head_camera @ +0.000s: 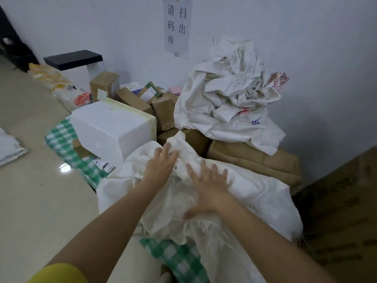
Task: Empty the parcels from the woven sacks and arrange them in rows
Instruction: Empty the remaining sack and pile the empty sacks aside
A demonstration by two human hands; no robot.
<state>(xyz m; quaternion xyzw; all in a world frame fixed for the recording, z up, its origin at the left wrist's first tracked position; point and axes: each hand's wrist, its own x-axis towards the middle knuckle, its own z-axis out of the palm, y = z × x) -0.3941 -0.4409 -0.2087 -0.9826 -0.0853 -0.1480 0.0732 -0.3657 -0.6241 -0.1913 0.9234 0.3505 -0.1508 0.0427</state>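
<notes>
Handling a white sack [255, 193] on the floor.
Left hand [161, 166] fingers curl into its bunched cloth; right hand [208, 188] lies flat, fingers spread.

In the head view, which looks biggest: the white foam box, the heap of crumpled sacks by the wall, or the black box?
1. Heap of crumpled sacks.
2. White foam box; it lies nearer, so this gap is unsure.
3. Black box, plainly smallest, though farthest.

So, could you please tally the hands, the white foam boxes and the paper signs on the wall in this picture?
Hands: 2, the left hand and the right hand, both on the white woven sack
White foam boxes: 1
Paper signs on the wall: 1
Total: 4
</notes>
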